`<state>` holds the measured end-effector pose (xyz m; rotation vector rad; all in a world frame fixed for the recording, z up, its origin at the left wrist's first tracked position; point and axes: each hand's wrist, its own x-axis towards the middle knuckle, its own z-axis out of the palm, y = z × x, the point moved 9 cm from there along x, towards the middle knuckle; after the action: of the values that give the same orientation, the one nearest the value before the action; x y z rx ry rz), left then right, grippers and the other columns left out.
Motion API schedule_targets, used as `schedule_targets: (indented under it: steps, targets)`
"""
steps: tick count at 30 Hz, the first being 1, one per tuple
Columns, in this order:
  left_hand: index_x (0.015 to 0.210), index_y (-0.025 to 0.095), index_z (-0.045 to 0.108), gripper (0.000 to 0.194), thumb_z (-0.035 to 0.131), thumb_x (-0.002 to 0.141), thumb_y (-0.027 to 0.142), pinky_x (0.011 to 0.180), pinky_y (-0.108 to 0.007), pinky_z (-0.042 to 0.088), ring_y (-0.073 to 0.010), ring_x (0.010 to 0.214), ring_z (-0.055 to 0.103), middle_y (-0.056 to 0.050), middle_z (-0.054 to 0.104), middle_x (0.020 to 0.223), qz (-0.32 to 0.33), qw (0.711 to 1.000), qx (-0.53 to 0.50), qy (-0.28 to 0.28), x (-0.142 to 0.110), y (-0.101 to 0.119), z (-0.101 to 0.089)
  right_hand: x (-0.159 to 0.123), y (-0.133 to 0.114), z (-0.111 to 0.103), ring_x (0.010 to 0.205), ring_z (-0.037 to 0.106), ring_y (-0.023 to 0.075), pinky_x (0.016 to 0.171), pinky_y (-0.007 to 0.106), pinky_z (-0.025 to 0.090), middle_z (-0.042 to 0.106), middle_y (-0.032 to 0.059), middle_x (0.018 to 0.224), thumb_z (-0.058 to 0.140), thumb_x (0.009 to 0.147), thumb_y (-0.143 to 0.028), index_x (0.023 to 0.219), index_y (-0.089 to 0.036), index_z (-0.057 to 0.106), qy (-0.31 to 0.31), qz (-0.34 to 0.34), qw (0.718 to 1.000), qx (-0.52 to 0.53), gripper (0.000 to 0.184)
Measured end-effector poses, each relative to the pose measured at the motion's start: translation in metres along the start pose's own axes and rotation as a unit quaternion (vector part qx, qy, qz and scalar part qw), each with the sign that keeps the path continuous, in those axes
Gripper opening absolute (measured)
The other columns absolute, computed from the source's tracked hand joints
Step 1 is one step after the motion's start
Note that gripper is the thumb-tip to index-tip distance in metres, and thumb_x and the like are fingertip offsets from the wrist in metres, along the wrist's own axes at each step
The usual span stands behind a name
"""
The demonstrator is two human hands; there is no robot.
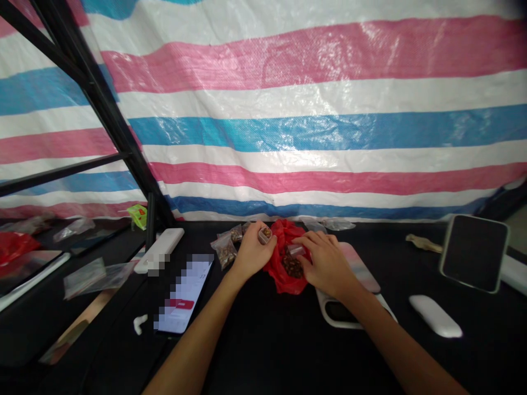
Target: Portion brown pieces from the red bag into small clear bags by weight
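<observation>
My left hand (256, 246) is closed around a small clear plastic container (265, 235) with brown bits in it. Close to its right, a red plastic bag (284, 233) lies open, holding a heap of small brown pieces (291, 264), too small to name. Over that bag, my right hand (323, 255) is closed with its fingertips on a small clear plastic piece (295, 250). Whether that piece is a lid or a second container I cannot tell. Beside my left hand are small zip bags (225, 251) filled with similar brown pieces.
A white kitchen scale (335, 318) sits partly under my right forearm. To the left lie a lit phone (185, 296), a white power bank (160, 249) and an earbud (140, 323). A white case (435, 316) and a dark-screened device (474, 252) are at the right.
</observation>
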<state>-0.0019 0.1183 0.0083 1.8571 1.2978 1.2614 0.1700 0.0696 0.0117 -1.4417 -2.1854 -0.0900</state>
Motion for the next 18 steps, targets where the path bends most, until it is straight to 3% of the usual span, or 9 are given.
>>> schedule_targets:
  steps: [2,4,8,11,14,18]
  targets:
    - [0.077,0.02,0.051,0.015,0.064,0.083,0.018,0.072,-0.029,0.038,-0.0151,0.076,0.051,0.001,0.055,0.079,0.004,0.999,0.038,0.015,-0.001,0.001,-0.004,-0.001,0.001,0.004,0.108,0.058,0.0287,0.092,0.044,0.035,0.072,0.0075,0.111,0.065,0.083,-0.012,0.112,-0.023,0.072,-0.022,0.002,1.0,-0.018,0.032]
    - [0.077,0.021,0.052,0.016,0.066,0.083,0.021,0.067,-0.029,0.036,-0.015,0.071,0.05,0.002,0.055,0.075,-0.022,0.998,0.05,-0.017,-0.003,-0.005,0.001,-0.002,0.002,0.006,0.107,0.057,0.0289,0.091,0.045,0.034,0.072,0.0077,0.11,0.065,0.082,-0.012,0.109,-0.022,0.072,-0.036,0.001,0.999,-0.029,0.03]
    - [0.082,0.021,0.052,0.019,0.07,0.081,0.026,0.061,-0.027,0.035,-0.0137,0.066,0.05,0.004,0.056,0.071,-0.092,0.991,-0.005,-0.102,-0.011,-0.019,0.02,-0.004,0.0,0.011,0.106,0.057,0.0294,0.091,0.045,0.033,0.072,0.0073,0.105,0.068,0.085,-0.019,0.106,-0.022,0.071,-0.05,0.003,0.998,-0.032,0.021]
    - [0.086,0.021,0.051,0.02,0.068,0.076,0.015,0.059,-0.024,0.036,-0.0117,0.064,0.05,0.006,0.056,0.073,-0.126,0.982,-0.06,-0.128,-0.013,-0.025,0.028,-0.004,-0.001,0.016,0.105,0.058,0.0291,0.091,0.044,0.032,0.073,0.0071,0.104,0.069,0.088,-0.023,0.106,-0.021,0.069,-0.058,0.004,0.998,-0.026,0.019]
    - [0.082,0.02,0.049,0.025,0.061,0.068,0.004,0.057,-0.023,0.034,-0.0101,0.063,0.047,0.007,0.052,0.071,-0.107,0.984,-0.081,-0.116,-0.009,-0.022,0.025,-0.005,-0.003,0.018,0.106,0.057,0.0286,0.091,0.044,0.032,0.072,0.0066,0.105,0.069,0.087,-0.021,0.107,-0.021,0.068,-0.058,-0.001,0.998,-0.022,0.02]
    - [0.075,0.02,0.046,0.024,0.057,0.065,0.001,0.057,-0.023,0.031,-0.0097,0.061,0.043,0.007,0.047,0.066,-0.056,0.993,-0.067,-0.074,-0.001,-0.01,0.012,-0.005,-0.004,0.015,0.106,0.056,0.0278,0.089,0.043,0.031,0.071,0.0054,0.107,0.067,0.082,-0.011,0.106,-0.023,0.068,-0.047,-0.007,0.999,-0.023,0.027]
